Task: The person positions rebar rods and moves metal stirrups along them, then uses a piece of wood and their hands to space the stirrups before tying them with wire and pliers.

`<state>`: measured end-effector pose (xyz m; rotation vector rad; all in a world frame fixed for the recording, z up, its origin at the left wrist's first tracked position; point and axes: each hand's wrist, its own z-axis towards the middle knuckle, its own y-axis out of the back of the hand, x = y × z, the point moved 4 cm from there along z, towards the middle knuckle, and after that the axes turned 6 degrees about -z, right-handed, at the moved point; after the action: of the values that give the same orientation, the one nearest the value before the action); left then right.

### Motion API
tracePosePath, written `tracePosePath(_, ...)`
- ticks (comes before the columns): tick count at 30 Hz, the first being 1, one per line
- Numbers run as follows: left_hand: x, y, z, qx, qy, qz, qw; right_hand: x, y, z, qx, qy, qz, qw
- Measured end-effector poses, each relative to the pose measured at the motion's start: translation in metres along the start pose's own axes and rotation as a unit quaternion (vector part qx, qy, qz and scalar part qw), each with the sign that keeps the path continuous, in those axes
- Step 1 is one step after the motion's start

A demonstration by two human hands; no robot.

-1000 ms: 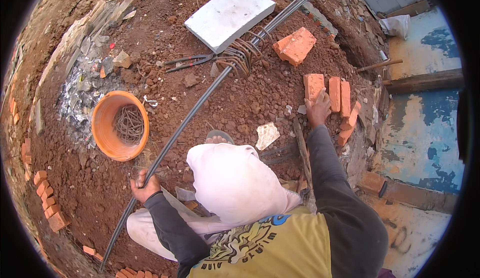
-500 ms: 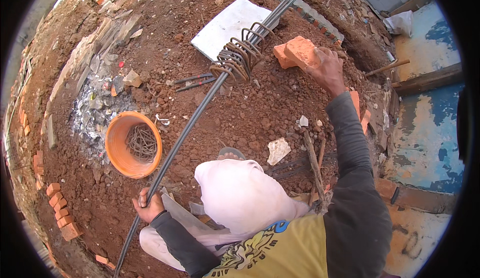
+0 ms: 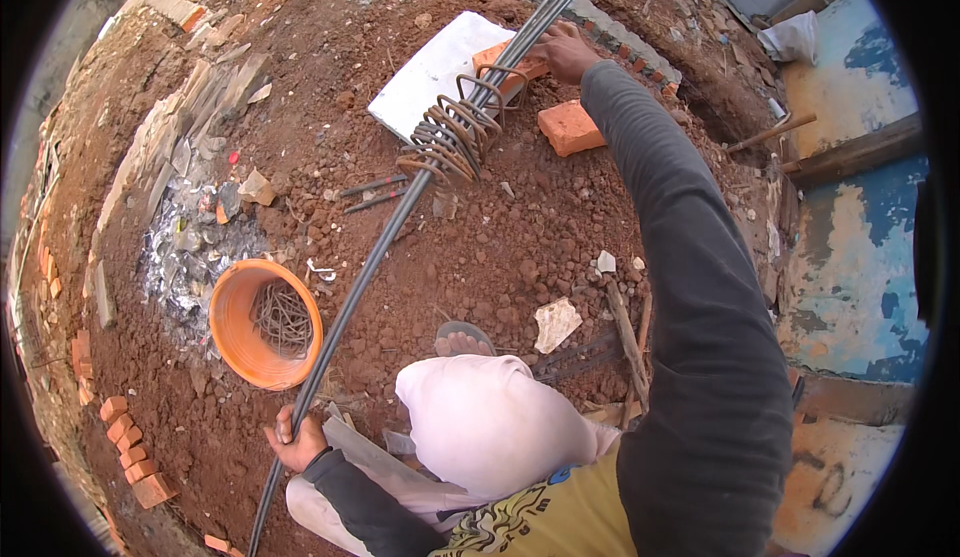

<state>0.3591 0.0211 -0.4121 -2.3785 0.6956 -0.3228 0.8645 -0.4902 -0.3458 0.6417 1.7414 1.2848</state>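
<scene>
My left hand (image 3: 297, 442) is closed around a bundle of long steel bars (image 3: 365, 275), which slants from lower left to upper right. Farther up, several bent wire stirrups (image 3: 452, 139) hang bunched around these bars. My right hand (image 3: 567, 54) grips the right end of an orange brick (image 3: 535, 65), which lies under the bars and reaches over the edge of a white slab (image 3: 425, 82). A second orange brick (image 3: 570, 129) rests on the soil just below my right hand.
An orange bucket (image 3: 228, 322) with short metal pieces in it stands left of the bars. Pliers-like dark handles (image 3: 375, 195) lie near the stirrups. Sticks (image 3: 628, 342) and a pale stone (image 3: 556, 325) are on the right. A row of bricks (image 3: 128, 442) sits at lower left.
My right hand has moved up and left, taking one brick off the other and bringing it beneath the bars at the white slab. My left hand still holds the bars.
</scene>
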Motion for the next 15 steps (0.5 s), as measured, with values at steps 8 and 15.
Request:
tracePosePath(8, -0.004, 0.013, 0.022, 0.013, 0.04, 0.014, 0.999, 0.06, -0.049, 0.015, -0.159, -0.353, 0.227, 0.894)
tracePosePath(15, 0.01, 0.024, 0.025, -0.015, 0.011, 0.036, 0.999, 0.017, -0.081, 0.04, -0.145, -0.166, 0.108, 0.969)
